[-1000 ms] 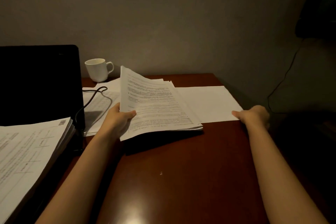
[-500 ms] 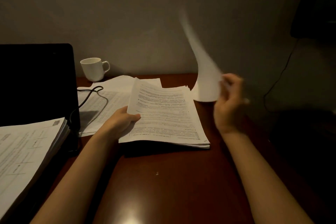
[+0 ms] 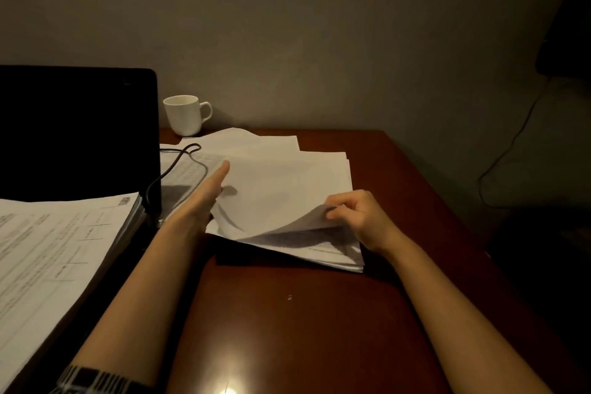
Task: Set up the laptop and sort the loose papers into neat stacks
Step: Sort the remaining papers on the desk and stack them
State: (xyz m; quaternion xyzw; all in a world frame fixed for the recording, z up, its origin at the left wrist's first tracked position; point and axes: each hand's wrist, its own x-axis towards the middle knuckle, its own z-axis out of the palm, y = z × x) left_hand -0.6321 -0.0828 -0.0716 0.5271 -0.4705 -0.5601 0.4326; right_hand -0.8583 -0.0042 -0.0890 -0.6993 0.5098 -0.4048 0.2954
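Loose papers (image 3: 287, 189) lie in a fanned stack on the dark wooden desk (image 3: 303, 313), directly under a person's two hands, as the blank top sheet is laid on the pile. The left hand (image 3: 204, 198) rests flat with straight fingers along the stack's left side, fingertips pointing away; the right hand (image 3: 355, 217) pinches the sheet's lifted near corner between thumb and curled fingers, printed pages showing just below them. To do this step well, the flat hand should likely pin the pile while the pinched corner is lowered and the edges are squared, since the sheets sit skewed. Counted: two hands, one open laptop (image 3: 76, 134) left of the left fingers, one white mug (image 3: 185, 114) beyond them, one black cable (image 3: 179, 166) beside them, and a second paper stack (image 3: 60, 249) lying over the laptop.
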